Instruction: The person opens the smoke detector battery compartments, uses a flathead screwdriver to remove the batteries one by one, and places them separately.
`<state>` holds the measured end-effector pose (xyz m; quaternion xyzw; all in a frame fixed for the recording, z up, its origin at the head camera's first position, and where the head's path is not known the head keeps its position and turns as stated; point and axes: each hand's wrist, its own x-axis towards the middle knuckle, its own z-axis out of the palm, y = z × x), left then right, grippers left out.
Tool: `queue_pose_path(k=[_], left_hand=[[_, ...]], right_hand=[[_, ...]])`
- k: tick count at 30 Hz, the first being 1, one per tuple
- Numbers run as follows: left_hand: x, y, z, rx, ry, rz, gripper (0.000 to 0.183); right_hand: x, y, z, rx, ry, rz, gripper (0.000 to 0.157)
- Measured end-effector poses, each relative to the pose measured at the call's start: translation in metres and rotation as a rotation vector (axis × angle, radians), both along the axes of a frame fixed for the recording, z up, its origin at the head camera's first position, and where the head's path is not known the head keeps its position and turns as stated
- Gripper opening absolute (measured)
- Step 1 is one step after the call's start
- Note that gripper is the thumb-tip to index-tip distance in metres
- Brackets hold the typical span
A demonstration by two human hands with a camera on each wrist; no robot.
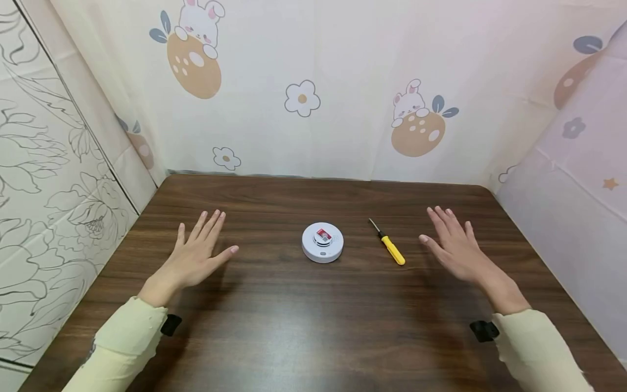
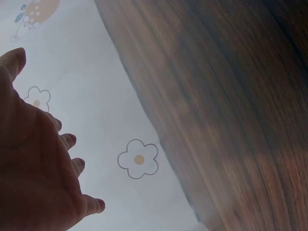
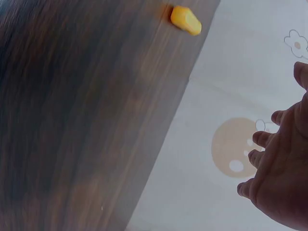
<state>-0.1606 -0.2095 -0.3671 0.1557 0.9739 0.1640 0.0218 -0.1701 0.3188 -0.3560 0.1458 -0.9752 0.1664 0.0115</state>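
A round white smoke detector [image 1: 323, 243] with a red label on top lies near the middle of the table. To its right is a screwdriver [image 1: 392, 250] with a yellow handle, its thin metal tip pointing toward the back left. My left hand [image 1: 196, 258], palm down with fingers spread, is well to the left of the detector and holds nothing. On the other side my right hand [image 1: 455, 245] is also spread and bare, nearest to the screwdriver but apart from it. The right wrist view catches the end of the yellow handle [image 3: 186, 20].
The dark wood-grain table [image 1: 294, 337] reaches back to a pale curtain [image 1: 352, 65] printed with rabbits and flowers. A white panel with line-drawn flowers [image 1: 49, 179] stands along the left side. Each wrist carries a small black camera mount [image 1: 484, 330].
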Motion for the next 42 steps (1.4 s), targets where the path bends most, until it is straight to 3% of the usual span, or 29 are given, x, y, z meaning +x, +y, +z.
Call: queue_pose_path(k=[20, 42], left_hand=[[-0.003, 0.005, -0.005, -0.003, 0.004, -0.014, 0.086], [-0.006, 0.024, -0.012, 0.017, -0.007, -0.049, 0.085]], right_hand=[[0.0, -0.032, -0.014, -0.066, -0.059, 0.064, 0.072], [-0.009, -0.068, -0.026, -0.041, -0.077, 0.123, 0.072]])
